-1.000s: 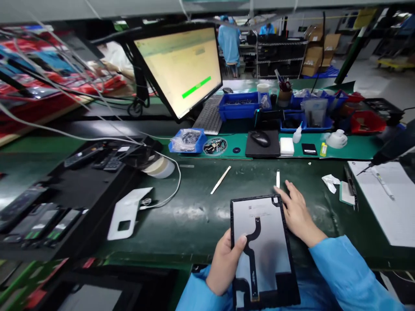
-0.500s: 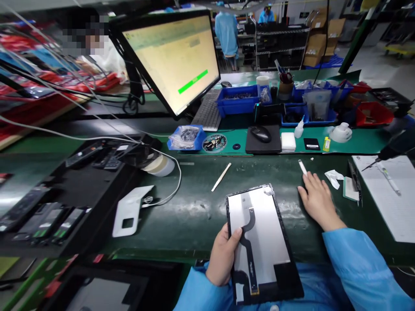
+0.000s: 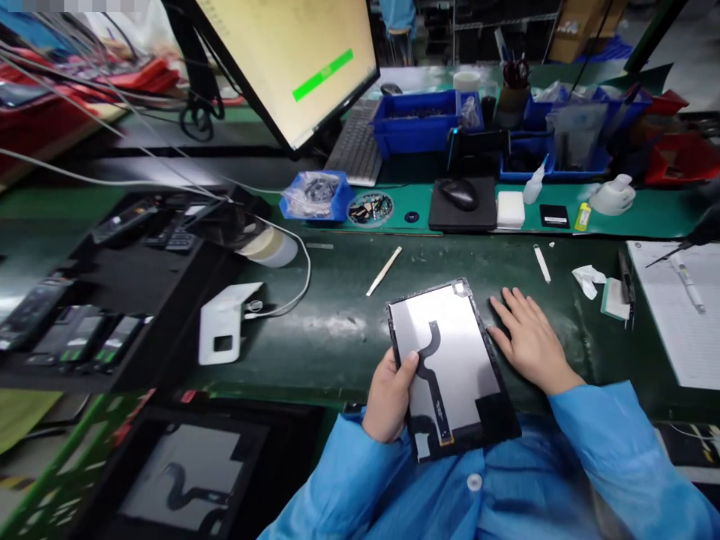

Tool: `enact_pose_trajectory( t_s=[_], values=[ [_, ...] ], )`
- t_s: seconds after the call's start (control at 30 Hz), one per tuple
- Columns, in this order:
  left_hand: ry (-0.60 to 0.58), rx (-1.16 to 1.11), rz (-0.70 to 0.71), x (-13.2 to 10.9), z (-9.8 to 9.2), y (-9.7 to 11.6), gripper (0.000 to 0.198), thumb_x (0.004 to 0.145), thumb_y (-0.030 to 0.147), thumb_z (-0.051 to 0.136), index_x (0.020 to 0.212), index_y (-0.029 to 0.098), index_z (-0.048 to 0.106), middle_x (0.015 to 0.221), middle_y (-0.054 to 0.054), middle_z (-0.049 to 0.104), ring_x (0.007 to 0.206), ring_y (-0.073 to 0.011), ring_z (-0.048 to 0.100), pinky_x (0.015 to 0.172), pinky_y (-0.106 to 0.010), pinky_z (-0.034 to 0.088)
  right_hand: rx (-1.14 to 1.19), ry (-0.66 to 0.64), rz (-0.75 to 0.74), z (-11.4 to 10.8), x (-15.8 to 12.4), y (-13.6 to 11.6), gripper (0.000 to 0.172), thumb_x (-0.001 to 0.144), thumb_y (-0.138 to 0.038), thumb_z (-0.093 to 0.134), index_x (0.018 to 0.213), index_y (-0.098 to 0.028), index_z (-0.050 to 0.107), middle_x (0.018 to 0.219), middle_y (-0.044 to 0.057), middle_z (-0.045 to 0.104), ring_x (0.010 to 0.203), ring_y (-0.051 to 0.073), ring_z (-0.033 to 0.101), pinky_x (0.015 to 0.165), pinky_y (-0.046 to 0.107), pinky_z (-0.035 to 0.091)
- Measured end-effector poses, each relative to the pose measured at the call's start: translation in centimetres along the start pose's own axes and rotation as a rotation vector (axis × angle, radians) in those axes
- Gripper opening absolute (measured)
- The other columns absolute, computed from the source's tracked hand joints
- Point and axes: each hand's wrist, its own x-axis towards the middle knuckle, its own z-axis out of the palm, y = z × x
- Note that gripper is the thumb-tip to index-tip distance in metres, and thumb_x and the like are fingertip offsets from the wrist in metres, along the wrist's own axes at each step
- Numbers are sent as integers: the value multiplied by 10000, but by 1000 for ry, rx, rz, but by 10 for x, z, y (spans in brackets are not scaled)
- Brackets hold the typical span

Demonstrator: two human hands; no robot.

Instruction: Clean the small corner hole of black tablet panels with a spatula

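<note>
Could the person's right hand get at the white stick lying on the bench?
Probably yes: the right hand rests on the green bench close below the white stick, and nothing lies between them.

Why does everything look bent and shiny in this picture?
In the head view, things stretch and lean toward the edges, so the monitor tilts; a pale glare streak lies on the green workbench; the silver back of the display panel shines brightly.
</note>
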Motion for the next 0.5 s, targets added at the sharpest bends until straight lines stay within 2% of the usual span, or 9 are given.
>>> enact_pose_trajectory(
  t_s=[0.17, 0.5],
  values=[
    [36, -8, 8, 1, 2, -2, 521, 726, 506, 912, 1082, 186, 705, 1023, -73, 819, 914, -266, 771, 876, -383, 603, -10, -47, -1, -2, 1, -3, 527, 1072, -421, 471, 1515, -149, 552, 1649, 181, 409, 1561, 361, 326, 1275, 568, 286],
    [57, -15, 38, 0, 5, -2, 515, 724, 510, 912, 1082, 191, 724, 996, -57, 820, 862, -242, 763, 817, -352, 604, -4, -53, 15, -4, 2, -3, 513, 1070, -412, 474, 1508, -160, 562, 1649, 159, 418, 1562, 338, 330, 1282, 552, 279]
  ],
)
